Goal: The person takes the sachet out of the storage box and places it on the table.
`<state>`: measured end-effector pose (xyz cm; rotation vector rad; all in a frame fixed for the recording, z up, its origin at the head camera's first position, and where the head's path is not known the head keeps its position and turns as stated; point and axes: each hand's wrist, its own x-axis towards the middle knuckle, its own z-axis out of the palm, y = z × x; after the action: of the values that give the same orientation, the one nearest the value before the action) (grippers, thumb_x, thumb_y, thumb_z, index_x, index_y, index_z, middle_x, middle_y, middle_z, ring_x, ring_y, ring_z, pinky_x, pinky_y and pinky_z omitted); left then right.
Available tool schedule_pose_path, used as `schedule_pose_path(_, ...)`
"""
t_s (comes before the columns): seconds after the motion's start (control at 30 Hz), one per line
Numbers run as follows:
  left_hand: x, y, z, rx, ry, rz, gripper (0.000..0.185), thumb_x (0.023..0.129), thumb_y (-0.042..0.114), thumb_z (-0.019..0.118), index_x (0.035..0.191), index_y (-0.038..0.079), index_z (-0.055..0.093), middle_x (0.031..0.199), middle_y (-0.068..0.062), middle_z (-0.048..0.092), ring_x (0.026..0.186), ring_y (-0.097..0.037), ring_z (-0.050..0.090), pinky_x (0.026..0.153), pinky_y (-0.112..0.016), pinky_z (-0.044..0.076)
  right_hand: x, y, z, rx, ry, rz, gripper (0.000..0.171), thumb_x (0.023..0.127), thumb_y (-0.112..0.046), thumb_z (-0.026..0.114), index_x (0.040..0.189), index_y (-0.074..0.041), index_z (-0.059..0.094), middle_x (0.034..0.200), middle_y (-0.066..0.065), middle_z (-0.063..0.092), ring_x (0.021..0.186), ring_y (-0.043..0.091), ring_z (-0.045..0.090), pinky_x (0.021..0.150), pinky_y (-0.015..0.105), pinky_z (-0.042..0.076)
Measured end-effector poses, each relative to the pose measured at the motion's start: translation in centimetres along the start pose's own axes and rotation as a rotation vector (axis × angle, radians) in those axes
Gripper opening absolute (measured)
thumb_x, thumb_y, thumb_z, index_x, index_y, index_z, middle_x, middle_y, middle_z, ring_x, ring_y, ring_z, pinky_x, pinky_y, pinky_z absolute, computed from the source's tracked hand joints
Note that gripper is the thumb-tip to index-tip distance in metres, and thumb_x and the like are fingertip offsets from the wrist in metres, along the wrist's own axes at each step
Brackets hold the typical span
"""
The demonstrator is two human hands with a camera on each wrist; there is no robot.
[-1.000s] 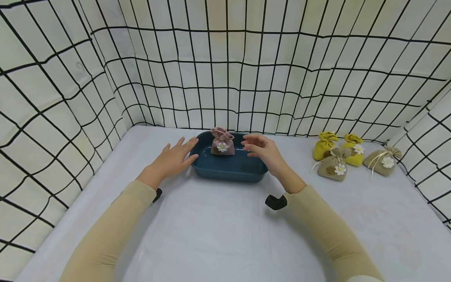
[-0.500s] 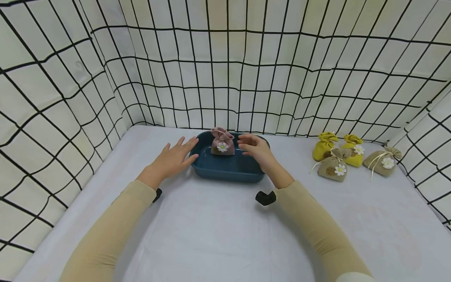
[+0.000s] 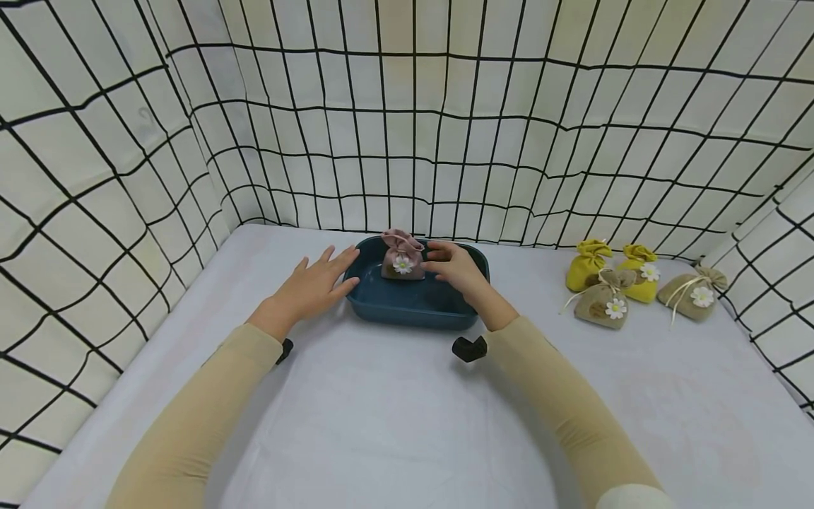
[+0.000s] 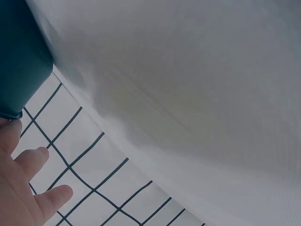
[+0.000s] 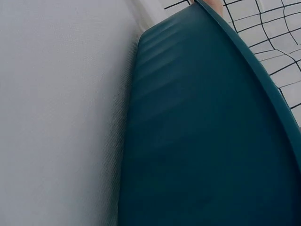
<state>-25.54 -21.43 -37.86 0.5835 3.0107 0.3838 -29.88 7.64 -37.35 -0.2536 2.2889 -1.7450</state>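
A: At the back of the table (image 3: 394, 424), mid-width, sits the blue dish (image 3: 407, 311) w/ the pink pouch (image 3: 401, 256) standing upright in its far half. Right hand (image 3: 453, 267) is over the dish interior, fingertips just beside the pouch's right flank. Touching or not? Can't tell from the head view; right wrist cam shows only the dish wall.

B: Grip state?

A: Fingers loosely curved, thumb apart from them, nothing clamped yet. Left hand (image 3: 314, 286) lies flat, fingers spread & straight, thumb side against the dish's left wall. Left wrist view confirms skin next to the dish corner (image 4: 21, 61).

B: Risks from here, imo?

A: Judgement only: the pouch is soft & top-heavy w/ that gathered neck, so a side nudge from the fingers could tip it over inside the dish rather than catch it. Pinching just the neck or the daisy trim may let the body swing or slip out.

B: And the dish?

A: Smooth cloth under it, so if the left hand eases off while the right pulls, the dish could slide or lift at one edge. Wrist could also clip the near-right rim.

B: Other pouches?

A: Two yellow pouches (image 3: 588, 263) & two tan pouches (image 3: 600, 304) sit well apart at far right, so low risk there.
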Motion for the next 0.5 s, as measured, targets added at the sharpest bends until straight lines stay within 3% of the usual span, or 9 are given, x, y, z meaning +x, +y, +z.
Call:
schedule_pose_path(0.27, 0.2, 0.0, -0.1, 0.011, -0.002, 0.012, 0.068, 0.110, 0.043, 0.043, 0.166, 0.012, 0.019, 0.170, -0.009, 0.018, 0.155, -0.039, 0.009, 0.116, -0.072, 0.007, 0.5, -0.4, 0.5, -0.119, -0.009, 0.021, 0.063, 0.098, -0.013, 0.068, 0.156, -0.006, 0.042, 0.154, 0.018, 0.045, 0.135, 0.034, 0.050, 0.108, 0.046, 0.046)
schedule_pose_path(0.5, 0.2, 0.1, -0.2, 0.013, -0.007, 0.013, 0.068, 0.111, 0.042, 0.043, 0.166, 0.011, 0.019, 0.170, -0.010, 0.017, 0.155, -0.039, 0.009, 0.116, -0.073, 0.008, 1.2, 0.2, 1.3, -0.199, -0.021, 0.002, 0.070, 0.097, -0.018, 0.073, 0.156, -0.002, 0.039, 0.153, 0.020, 0.047, 0.142, 0.033, 0.042, 0.116, 0.049, 0.036)
